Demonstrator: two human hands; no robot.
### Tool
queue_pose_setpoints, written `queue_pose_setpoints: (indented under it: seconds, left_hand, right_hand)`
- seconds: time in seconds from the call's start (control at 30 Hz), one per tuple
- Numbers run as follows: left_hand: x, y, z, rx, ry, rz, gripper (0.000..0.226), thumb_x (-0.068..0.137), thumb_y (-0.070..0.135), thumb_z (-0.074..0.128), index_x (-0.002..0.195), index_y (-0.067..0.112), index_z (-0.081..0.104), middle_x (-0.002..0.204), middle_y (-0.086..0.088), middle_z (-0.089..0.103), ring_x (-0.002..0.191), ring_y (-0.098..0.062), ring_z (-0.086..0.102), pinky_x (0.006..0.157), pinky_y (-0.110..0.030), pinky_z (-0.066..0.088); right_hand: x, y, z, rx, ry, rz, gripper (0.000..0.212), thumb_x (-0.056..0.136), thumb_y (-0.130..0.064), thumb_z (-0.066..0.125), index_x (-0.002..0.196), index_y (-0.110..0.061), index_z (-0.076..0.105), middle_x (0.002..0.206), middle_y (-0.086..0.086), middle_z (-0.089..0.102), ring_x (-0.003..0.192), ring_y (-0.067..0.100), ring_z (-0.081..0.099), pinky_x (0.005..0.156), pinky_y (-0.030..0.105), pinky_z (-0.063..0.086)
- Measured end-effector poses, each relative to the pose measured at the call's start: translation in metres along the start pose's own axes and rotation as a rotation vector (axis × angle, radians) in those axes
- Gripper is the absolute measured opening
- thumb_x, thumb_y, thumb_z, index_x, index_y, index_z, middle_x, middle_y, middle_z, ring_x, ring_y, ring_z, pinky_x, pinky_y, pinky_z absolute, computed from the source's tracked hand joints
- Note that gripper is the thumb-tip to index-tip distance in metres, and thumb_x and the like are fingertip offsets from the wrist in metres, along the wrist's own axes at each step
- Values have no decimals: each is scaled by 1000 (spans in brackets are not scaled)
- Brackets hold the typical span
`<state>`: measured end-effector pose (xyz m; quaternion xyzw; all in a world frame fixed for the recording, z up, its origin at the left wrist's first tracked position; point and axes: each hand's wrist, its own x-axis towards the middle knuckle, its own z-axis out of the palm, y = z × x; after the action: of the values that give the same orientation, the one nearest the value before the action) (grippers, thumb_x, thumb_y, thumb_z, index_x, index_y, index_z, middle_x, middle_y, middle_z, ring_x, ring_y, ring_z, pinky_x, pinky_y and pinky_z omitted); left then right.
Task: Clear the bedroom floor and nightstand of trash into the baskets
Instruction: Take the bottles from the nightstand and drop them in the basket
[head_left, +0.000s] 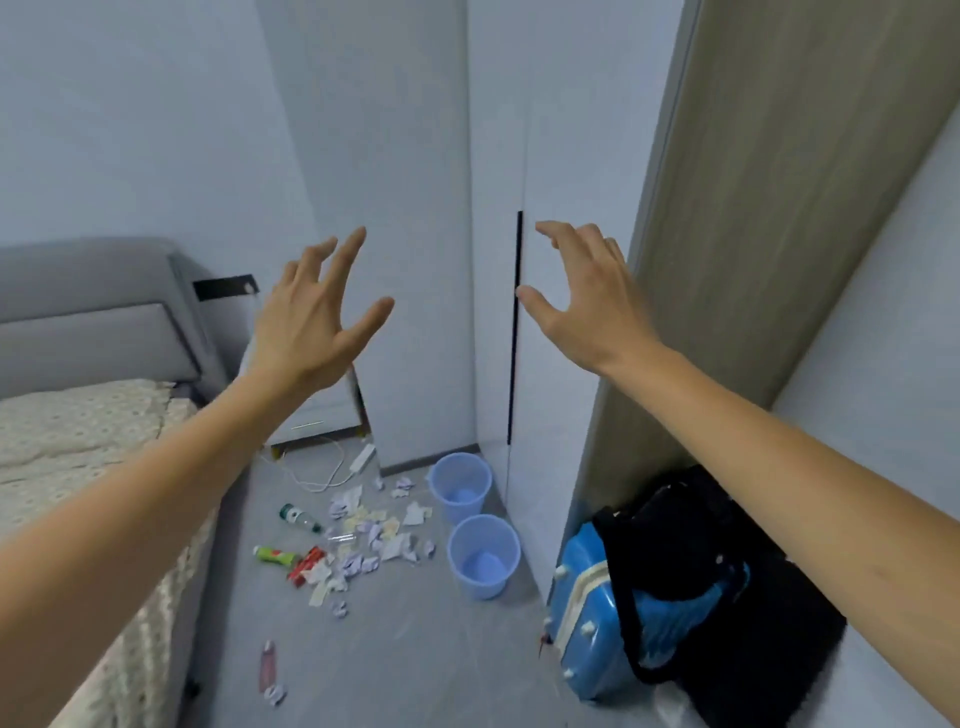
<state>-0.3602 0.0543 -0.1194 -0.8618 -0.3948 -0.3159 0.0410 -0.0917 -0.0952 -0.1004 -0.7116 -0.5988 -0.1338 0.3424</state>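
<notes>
Head view: left hand (311, 322) and right hand (582, 301) hang spread, empty. Paper scraps (363, 540) lie at nine o'clock of two blue baskets (483, 556); crouch close, gather handfuls.

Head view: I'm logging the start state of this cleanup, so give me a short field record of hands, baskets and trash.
left hand: raised, open, empty
right hand: raised, open, empty
baskets: two blue, upright by the wardrobe, far basket and near basket; both look empty
paper scraps: scattered on the floor left of the baskets
bottle: lying beside the scraps
suitcase: blue, right of the near basket
</notes>
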Motion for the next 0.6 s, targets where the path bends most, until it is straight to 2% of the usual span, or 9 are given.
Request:
queue_pose_setpoints:
  seconds: [0.07, 0.3, 0.4, 0.6]
  left_hand:
    - [-27, -35, -19, 44, 17, -68, 78, 94, 71, 36, 162, 37, 18, 156, -11, 40, 132, -38, 47, 97, -56, 48]
    - [-90, -123, -63, 93, 76, -175, 75, 95, 67, 39, 161, 34, 24, 153, -9, 43, 130, -35, 48, 96, -50, 46]
    - [-110, -167, -71, 54, 73, -253, 75, 95, 68, 38, 161, 35, 23, 149, -8, 45, 127, -34, 48, 92, -50, 46]
    - [-131, -260, -80, 45, 42, -300, 74, 96, 66, 40, 161, 36, 22, 147, -7, 45, 125, -32, 48, 89, -45, 44]
  right_hand:
    - [2, -31, 26, 36, -47, -42, 64, 92, -51, 58, 149, -28, 38, 135, 1, 49, 125, 24, 46, 91, 41, 49]
    - [9, -134, 101, 106, -131, -181, 63, 92, -51, 59, 148, -27, 41, 134, 1, 50, 123, 25, 47, 96, 43, 49]
    - [17, -169, 130, 115, -137, -193, 63, 92, -52, 58, 147, -26, 42, 132, 2, 51, 122, 25, 48, 93, 42, 49]
    - [27, -235, 198, 122, -184, -194, 62, 93, -55, 56, 147, -27, 42, 132, 2, 52, 121, 24, 48, 89, 36, 45]
